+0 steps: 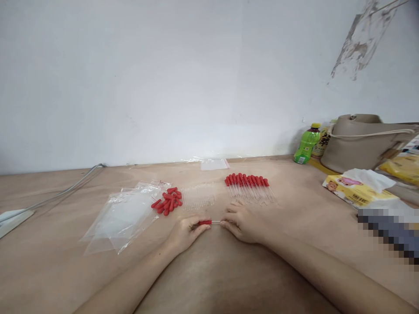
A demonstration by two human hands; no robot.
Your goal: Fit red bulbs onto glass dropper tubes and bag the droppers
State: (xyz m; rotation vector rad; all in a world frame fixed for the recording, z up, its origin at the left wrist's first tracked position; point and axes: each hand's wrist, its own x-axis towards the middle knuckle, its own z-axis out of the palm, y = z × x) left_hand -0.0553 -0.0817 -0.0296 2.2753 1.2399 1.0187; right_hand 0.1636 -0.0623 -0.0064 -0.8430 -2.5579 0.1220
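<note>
My left hand (187, 232) pinches a red rubber dropper bulb (205, 222) between thumb and fingers. From the bulb's right end a thin clear glass tube (215, 222) runs to my right hand (241, 223), whose thumb and fingers are closed on it. Tube and bulb lie in one line, just above the table. Beyond my left hand is a pile of loose red bulbs (168, 202). Beside it, a row of clear glass tubes (198, 196) lies on the brown surface. Past my right hand, several droppers with red bulbs (246, 179) lie side by side, bulbs facing the wall.
Clear zip bags (121, 220) overlap at the left, near a grey cable (70, 188). Another small bag (213, 164) lies by the wall. To the right stand a green bottle (307, 145), a beige handbag (358, 146) and a yellow tissue pack (360, 192). A blurred dark object is at far right.
</note>
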